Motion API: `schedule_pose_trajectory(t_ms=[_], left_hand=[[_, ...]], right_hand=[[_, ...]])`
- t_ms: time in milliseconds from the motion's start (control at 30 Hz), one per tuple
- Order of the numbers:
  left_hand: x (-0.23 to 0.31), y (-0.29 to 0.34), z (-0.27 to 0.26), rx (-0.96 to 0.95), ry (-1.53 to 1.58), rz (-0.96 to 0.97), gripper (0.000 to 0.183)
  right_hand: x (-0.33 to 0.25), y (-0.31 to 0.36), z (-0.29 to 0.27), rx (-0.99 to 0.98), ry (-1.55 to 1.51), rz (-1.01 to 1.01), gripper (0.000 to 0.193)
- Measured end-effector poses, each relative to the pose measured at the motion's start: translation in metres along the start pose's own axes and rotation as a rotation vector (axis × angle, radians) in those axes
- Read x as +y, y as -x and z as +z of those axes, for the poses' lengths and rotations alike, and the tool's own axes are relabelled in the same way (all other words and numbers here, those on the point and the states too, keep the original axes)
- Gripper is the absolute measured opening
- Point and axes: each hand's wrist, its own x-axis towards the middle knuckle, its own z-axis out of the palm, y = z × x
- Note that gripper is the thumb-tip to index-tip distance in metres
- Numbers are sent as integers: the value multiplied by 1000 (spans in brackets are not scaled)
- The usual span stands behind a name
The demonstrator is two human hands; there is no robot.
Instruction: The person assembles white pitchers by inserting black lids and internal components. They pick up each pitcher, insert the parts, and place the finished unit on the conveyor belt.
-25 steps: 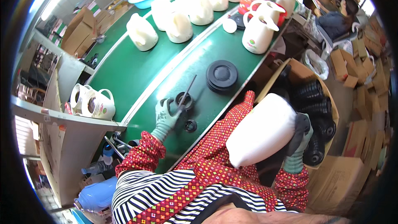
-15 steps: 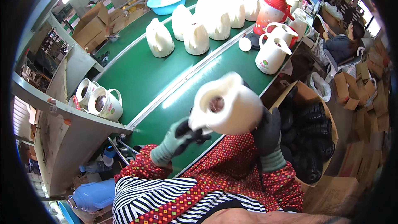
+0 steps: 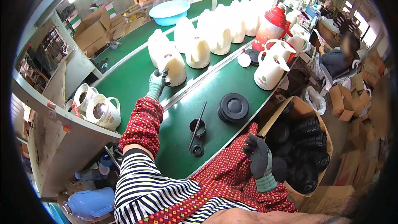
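Observation:
My left hand (image 3: 158, 82), in a grey-green glove, reaches forward across the green conveyor. Its fingers close on the handle side of a white vacuum jug (image 3: 174, 69), which stands upright at the near end of a group of similar white jugs (image 3: 197, 52). My right hand (image 3: 260, 157), gloved too, is held back near my apron, with its fingers loosely curled and apart, holding nothing. In front of me on the belt lie a stack of black discs (image 3: 233, 108), a black cup (image 3: 197, 127) with a thin black rod (image 3: 199, 120) across it, and a small black ring (image 3: 197, 150).
A carton of black plastic parts (image 3: 304, 153) stands beside my right hand. Printed white jugs (image 3: 267, 74) and a red-topped flask (image 3: 271, 25) stand at the belt's right edge. More jugs (image 3: 105, 112) are at the left. A blue basin (image 3: 169, 12) sits farther back; a person (image 3: 342, 54) sits at the right.
The white jug has gone from between both hands over my lap to the far-side row, with my left hand on it. My right hand has let go and dropped lower, revealing the black parts.

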Motion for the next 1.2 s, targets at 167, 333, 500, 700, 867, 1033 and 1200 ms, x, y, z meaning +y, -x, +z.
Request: schedule_pose_trajectory(t_ms=[167,333,500,700,867,1033,1200], left_hand=[[-12,23,-40,182,-566,233,86],[11,97,-140,622,-933,248,124],[-34,96,-245,815,-1138,34,96],[-3,122,-218,727,-985,148,51],[46,200,-155,257,-888,479,30],[101,287,-76,-121,-691,894,34],[129,341,-30,-539,-649,1053,29]], right_hand=[[7,5,-13,-64,48,31,55],[20,9,-34,-128,40,49,51],[20,14,-10,-201,67,74,49],[8,30,8,-205,123,51,45],[-28,28,36,-347,459,-36,49],[-54,13,105,-413,442,-48,90],[-68,-3,107,-399,537,-47,74]])
